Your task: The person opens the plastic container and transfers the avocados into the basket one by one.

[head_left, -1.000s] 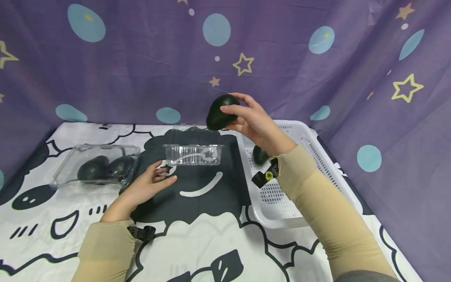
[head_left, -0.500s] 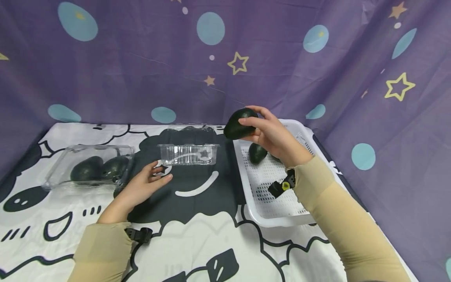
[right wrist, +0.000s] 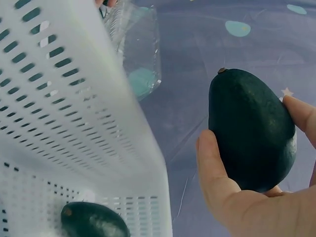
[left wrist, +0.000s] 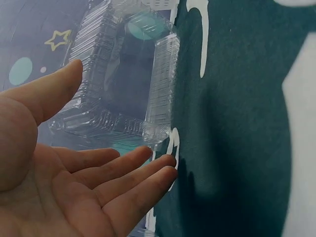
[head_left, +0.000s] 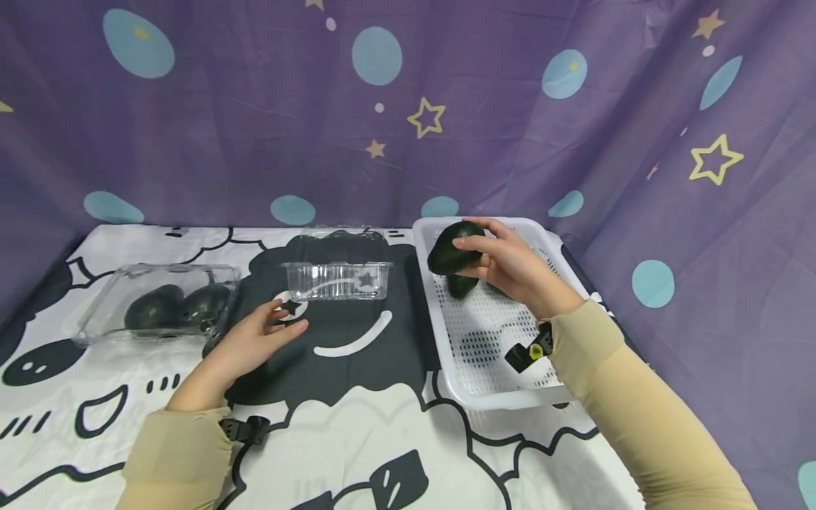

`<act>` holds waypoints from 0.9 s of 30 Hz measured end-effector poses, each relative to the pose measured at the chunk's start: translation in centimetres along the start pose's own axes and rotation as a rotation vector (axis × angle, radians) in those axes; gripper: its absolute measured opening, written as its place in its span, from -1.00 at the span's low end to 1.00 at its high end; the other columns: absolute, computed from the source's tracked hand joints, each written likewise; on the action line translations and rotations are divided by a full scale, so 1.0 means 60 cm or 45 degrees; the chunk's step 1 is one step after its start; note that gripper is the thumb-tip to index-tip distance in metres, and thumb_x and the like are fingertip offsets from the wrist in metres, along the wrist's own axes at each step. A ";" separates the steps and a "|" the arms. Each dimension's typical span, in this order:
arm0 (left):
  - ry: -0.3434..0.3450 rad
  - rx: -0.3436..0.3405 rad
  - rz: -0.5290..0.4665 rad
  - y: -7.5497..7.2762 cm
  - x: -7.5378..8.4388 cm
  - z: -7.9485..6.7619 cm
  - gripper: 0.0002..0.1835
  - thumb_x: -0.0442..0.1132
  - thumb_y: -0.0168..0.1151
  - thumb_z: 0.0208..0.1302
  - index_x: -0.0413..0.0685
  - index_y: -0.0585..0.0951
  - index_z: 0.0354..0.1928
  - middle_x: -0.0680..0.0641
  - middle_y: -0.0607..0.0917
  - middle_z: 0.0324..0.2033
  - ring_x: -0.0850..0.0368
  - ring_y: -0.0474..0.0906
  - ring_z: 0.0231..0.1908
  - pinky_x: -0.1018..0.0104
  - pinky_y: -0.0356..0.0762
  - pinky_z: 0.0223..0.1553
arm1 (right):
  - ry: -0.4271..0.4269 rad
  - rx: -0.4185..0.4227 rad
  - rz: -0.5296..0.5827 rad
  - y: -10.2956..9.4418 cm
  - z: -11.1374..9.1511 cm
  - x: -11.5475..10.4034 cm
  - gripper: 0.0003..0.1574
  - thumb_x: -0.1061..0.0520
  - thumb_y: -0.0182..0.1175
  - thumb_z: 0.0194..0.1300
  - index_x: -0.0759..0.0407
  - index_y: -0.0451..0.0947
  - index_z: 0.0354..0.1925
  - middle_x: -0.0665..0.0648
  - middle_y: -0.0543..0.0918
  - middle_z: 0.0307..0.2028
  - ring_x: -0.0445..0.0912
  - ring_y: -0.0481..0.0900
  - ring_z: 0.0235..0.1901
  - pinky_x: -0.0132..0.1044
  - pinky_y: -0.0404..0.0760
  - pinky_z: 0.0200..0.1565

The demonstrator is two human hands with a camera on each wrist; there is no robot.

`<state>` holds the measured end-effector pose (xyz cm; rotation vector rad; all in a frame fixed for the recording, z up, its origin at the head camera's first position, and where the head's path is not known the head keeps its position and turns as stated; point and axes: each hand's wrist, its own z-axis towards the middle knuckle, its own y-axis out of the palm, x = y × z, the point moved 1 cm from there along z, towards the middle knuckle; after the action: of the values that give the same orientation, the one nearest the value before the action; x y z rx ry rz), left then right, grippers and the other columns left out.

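My right hand (head_left: pixel 513 265) grips a dark green avocado (head_left: pixel 455 248) between thumb and fingers, above the back left part of a white perforated basket (head_left: pixel 450 354). In the right wrist view the avocado (right wrist: pixel 252 133) points its stem end up and stays clear of the basket wall. Another avocado (head_left: pixel 462 286) lies in the basket, partly covered by the held one. A dark sliver beside it is mostly hidden by the hand. My left hand (head_left: pixel 248 343) holds nothing, fingers spread, just short of a clear plastic clamshell (head_left: pixel 338 280) with its lid raised.
At the left stands a lidded clear clamshell (head_left: pixel 102 312) with two avocados (head_left: pixel 155 307) inside. A patterned black-and-white cloth (head_left: pixel 357 439) covers the table. Behind it hangs a purple curtain (head_left: pixel 255 142) with stars and dots.
My right hand has carried the avocado right and down, from near the raised-lid clamshell to over the basket. The left hand keeps nearly the same place, and the view has shifted slightly.
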<state>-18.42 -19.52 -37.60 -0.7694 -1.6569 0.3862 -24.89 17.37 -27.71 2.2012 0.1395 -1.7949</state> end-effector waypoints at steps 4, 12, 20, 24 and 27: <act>0.005 0.012 0.057 -0.010 0.004 -0.006 0.02 0.23 0.05 0.43 -0.39 -0.12 0.53 -0.48 0.20 0.42 -0.42 0.24 0.37 -0.32 0.31 0.27 | 0.014 -0.017 0.001 -0.008 -0.002 0.008 -0.28 0.30 0.11 0.39 0.15 0.10 0.42 0.19 0.44 0.14 -0.05 0.72 -0.13 -0.16 0.71 -0.04; 0.017 0.019 0.149 -0.026 0.017 -0.022 -0.03 0.22 0.05 0.43 -0.42 -0.01 0.50 -0.50 0.25 0.39 -0.43 0.29 0.34 -0.32 0.36 0.24 | 0.042 -0.010 -0.011 -0.028 -0.002 0.027 -0.32 0.28 0.12 0.39 0.15 0.11 0.37 0.19 0.45 0.10 -0.07 0.73 -0.16 -0.17 0.70 -0.02; 0.019 0.053 0.159 -0.042 0.020 -0.035 -0.04 0.25 0.05 0.42 -0.41 0.06 0.49 -0.47 0.30 0.37 -0.43 0.32 0.33 -0.31 0.38 0.22 | 0.066 0.007 0.005 -0.049 0.003 0.045 -0.57 0.31 0.11 0.38 0.07 0.21 0.12 0.20 0.44 0.08 -0.08 0.72 -0.16 -0.18 0.72 -0.07; 0.039 0.111 0.125 -0.051 0.019 -0.039 -0.09 0.22 0.06 0.43 -0.39 0.11 0.48 -0.45 0.35 0.35 -0.43 0.34 0.31 -0.29 0.41 0.20 | 0.097 0.013 -0.002 -0.060 0.004 0.053 -0.54 0.32 0.11 0.38 0.08 0.19 0.15 0.23 0.40 0.12 -0.08 0.71 -0.15 -0.17 0.71 -0.06; 0.061 0.153 0.112 -0.058 0.019 -0.042 -0.11 0.20 0.06 0.44 -0.37 0.12 0.48 -0.43 0.38 0.34 -0.42 0.36 0.30 -0.27 0.43 0.19 | 0.116 0.006 -0.015 -0.068 0.006 0.058 -0.43 0.31 0.13 0.36 0.12 0.15 0.24 0.25 0.36 0.17 -0.07 0.69 -0.12 -0.14 0.69 0.00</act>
<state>-17.05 -21.68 -33.98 -0.7576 -1.5446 0.5208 -25.53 20.75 -31.80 2.2915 0.1682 -1.7030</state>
